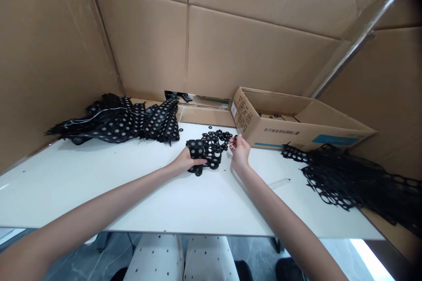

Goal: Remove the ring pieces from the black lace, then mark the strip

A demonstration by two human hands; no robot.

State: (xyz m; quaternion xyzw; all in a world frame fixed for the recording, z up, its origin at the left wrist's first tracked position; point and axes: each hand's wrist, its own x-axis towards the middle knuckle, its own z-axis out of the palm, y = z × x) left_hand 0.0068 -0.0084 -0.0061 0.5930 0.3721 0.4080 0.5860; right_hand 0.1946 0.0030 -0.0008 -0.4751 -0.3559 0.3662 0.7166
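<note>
My left hand [183, 161] is closed around a folded black sheet [197, 145] patterned with round rings and holes, its thumb lying over the lower part. My right hand [241, 153] is raised a little to the right, thumb and fingers pinching a small black ring [235, 137]. Between and just beyond the two hands lies a loose heap of black rings [225, 137], partly touching the sheet. A few single rings, such as one ring [210, 127] behind the heap, are scattered on the white table [145, 193].
An open cardboard box [280, 131] with some rings inside stands behind my right hand. A bundle of dotted black sheets [128, 120] lies back left; emptied-looking black webbing [346, 175] lies right. A clear pen-like stick [279, 183] rests near my right forearm. Cardboard walls [138, 39] surround the table.
</note>
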